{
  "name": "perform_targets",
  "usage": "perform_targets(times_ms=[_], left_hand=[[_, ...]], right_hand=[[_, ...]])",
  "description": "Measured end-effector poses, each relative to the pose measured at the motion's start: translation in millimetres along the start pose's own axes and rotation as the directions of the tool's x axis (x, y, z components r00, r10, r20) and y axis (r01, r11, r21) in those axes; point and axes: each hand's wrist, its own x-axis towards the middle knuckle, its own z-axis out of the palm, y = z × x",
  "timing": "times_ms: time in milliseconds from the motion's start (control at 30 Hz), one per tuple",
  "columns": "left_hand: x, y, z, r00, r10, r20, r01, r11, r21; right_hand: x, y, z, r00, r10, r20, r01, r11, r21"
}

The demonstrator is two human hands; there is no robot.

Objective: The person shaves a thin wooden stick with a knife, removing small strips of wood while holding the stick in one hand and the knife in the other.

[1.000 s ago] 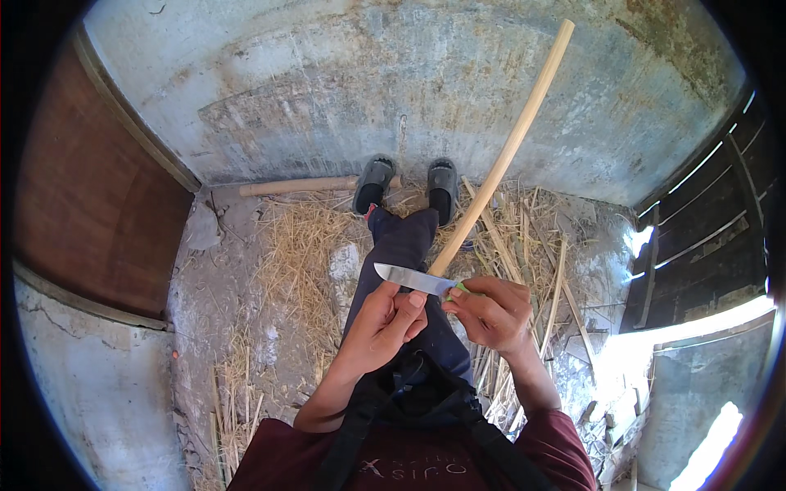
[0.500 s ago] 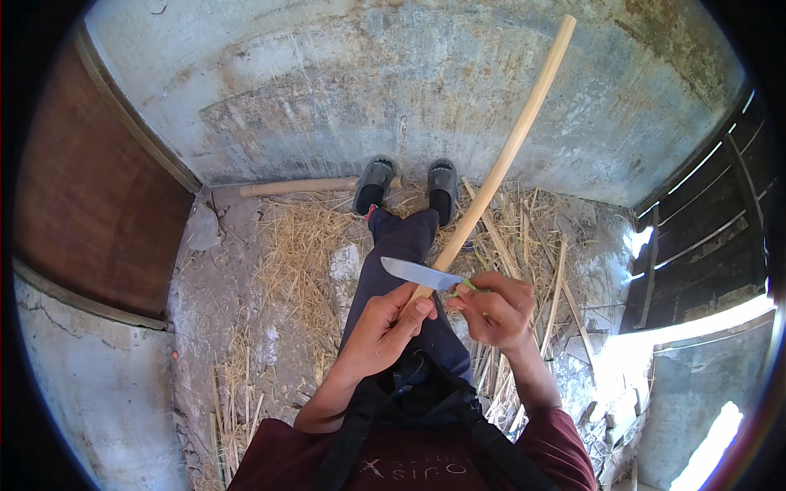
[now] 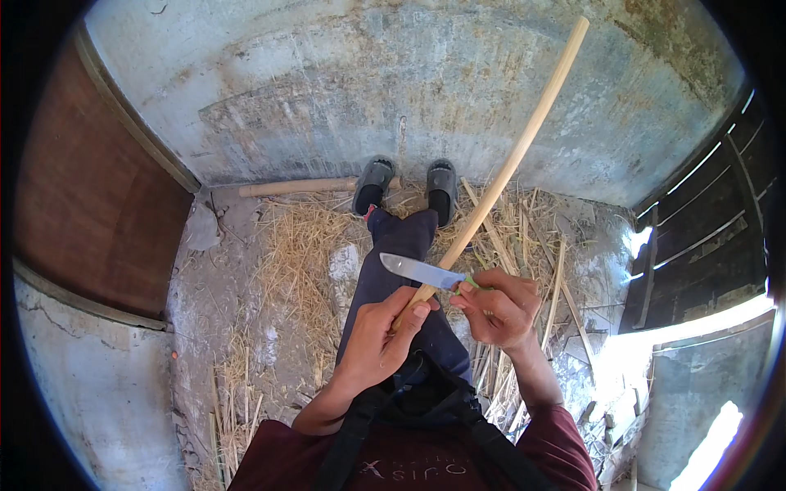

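Observation:
My left hand (image 3: 385, 331) is closed round the near end of a long, pale wooden pole (image 3: 512, 164). From there the pole slants up and to the right, its far end in front of the wall. In my right hand (image 3: 499, 307) is a knife (image 3: 417, 270) with a green handle, mostly covered by my fingers. Its broad blade points left and lies across the pole, just beyond my left fingers. Whether the edge bites into the wood I cannot tell.
Dry straw and shavings (image 3: 303, 245) litter the floor between my legs and around them. Another pole (image 3: 299, 187) lies along the foot of the stained wall (image 3: 327, 98). Long split strips (image 3: 557, 286) are scattered at the right. A brown door panel (image 3: 98, 196) stands at the left.
The pole's far end has swung slightly to the right. My right hand has shifted a little to the right with the knife, whose blade stays across the pole.

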Motion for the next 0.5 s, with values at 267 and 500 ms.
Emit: perform_targets(times_ms=[267, 500], left_hand=[[-3.5, 8.5, 4.2, 0.987, 0.115, -0.114, -0.091, 0.976, 0.196], [-8.0, 9.1, 5.9, 0.973, 0.171, -0.156, -0.122, 0.952, 0.281]], right_hand=[[5.4, -6.6, 0.9, 1.0, -0.026, 0.007, 0.026, 1.0, -0.008], [14.5, 6.8, -9.2, 0.993, -0.027, -0.112, 0.012, 0.991, -0.134]])
